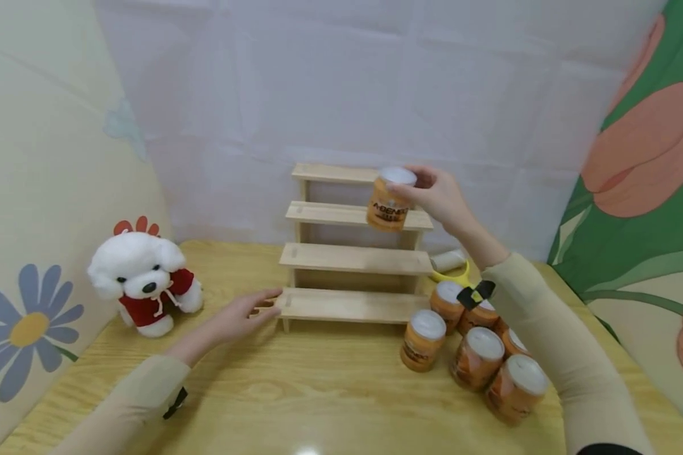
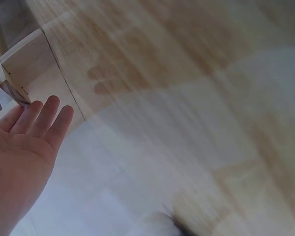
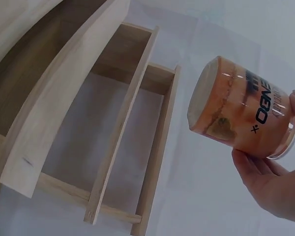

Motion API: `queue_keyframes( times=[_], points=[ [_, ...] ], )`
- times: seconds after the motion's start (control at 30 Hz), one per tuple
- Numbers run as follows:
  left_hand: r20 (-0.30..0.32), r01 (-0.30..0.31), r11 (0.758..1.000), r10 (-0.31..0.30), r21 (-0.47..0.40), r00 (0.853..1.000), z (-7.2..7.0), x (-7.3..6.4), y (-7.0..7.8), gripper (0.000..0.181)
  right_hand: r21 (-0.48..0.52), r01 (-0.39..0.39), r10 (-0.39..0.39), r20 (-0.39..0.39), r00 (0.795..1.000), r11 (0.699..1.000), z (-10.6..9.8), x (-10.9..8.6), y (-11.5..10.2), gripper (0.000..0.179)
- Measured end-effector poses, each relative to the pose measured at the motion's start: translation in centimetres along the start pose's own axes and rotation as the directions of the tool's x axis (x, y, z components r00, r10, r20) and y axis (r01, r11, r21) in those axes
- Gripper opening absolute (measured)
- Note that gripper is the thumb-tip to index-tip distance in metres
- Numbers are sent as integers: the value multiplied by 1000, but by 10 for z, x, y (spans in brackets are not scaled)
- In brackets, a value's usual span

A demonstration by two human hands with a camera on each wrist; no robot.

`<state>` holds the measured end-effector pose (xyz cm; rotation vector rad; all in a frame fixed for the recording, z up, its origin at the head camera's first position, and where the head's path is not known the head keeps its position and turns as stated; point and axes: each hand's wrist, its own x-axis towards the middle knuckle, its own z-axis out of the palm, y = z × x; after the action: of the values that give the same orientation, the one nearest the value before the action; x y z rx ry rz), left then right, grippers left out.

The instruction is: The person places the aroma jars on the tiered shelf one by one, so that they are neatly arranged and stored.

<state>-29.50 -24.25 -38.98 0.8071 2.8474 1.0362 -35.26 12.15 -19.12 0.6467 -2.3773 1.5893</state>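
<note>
My right hand (image 1: 441,197) grips an orange can (image 1: 388,205) with a pale lid by its upper part, fingers and thumb on either side. The can is held up, slightly tilted, in front of the upper steps of a four-tier wooden shelf (image 1: 355,259). In the right wrist view the can (image 3: 246,110) shows dark lettering, its base facing the shelf boards (image 3: 64,98). My left hand (image 1: 245,315) is at the left end of the lowest step; in the left wrist view its fingers (image 2: 48,115) extend loosely beside the board's end.
Several more orange cans (image 1: 478,357) stand grouped on the wooden table (image 1: 319,392) at the shelf's lower right. Behind them lie a yellow ring-shaped thing (image 1: 458,278) and a whitish roll (image 1: 448,260). A white plush dog (image 1: 148,278) in red sits at the left.
</note>
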Motion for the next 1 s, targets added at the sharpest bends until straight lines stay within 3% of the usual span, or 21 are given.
queue_keyframes(
  times=[0.33,0.5,1.0],
  points=[
    [1,3,1000,-3,7,1000,2,1,6,56,64,-99,105,-94,990,993,12,32,-2,60],
    [3,-5,1000,5,17,1000,5,2,3,56,91,-114,124,-123,985,989,17,47,-4,55],
    [-22,8,1000,-8,21,1000,5,-8,6,55,120,-5,19,-115,993,993,42,89,5,61]
  ],
)
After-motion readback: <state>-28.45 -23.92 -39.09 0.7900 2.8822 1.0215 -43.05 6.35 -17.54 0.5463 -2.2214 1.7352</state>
